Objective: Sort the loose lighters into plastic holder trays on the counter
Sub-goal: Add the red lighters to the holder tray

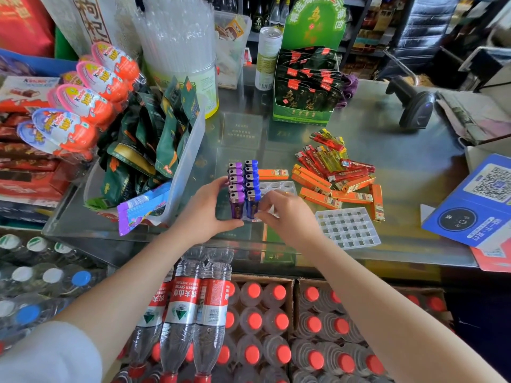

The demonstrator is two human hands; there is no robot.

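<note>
Two rows of lighters, one purple [236,186] and one blue [251,183], stand upright in the near tray [279,186] on the glass counter [387,150]; the left hand [206,210] curls around the tray's left side, and the right hand [287,214] pinches at its front edge with bent fingers. Many loose orange lighters [318,186] and red and yellow lighters [329,158] lie in a heap just to the right, with an empty grid tray [347,228] near them. To fill the tray well, I think the left hand should keep it steady while the right hand brings one lighter, held upright, and pushes it straight down into a free hole.
</note>
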